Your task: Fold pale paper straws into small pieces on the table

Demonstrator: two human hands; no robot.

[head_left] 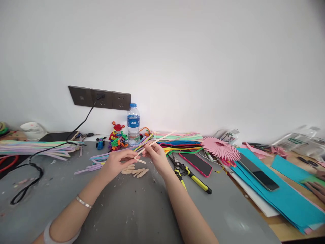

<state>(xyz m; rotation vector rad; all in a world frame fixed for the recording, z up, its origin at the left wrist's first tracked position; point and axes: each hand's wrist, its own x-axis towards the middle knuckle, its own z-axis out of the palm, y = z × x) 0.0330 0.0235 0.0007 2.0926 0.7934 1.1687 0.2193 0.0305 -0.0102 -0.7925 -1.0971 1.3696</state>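
Note:
Between my two hands runs a pale cream pipe cleaner [160, 139], with a short piece folded back at its lower left end. My left hand [118, 163] pinches it near that bend. Farther up the stem, the fingers of my right hand [157, 156] close around it, and its long free end points up to the right. Just below my hands, several short folded cream pieces [134, 171] lie on the grey table [122, 213]. Yellow-and-black pliers [189, 173] rest to the right of my right hand.
Behind my hands stand a water bottle [133, 125] and small pipe cleaner figures [117, 137]. Colored pipe cleaner bundles [177, 144] lie along the wall. A pink-edged phone [196, 162] is right of the pliers. A black cable [38, 171] loops at left. Another person's hand [316, 189] touches paper at far right.

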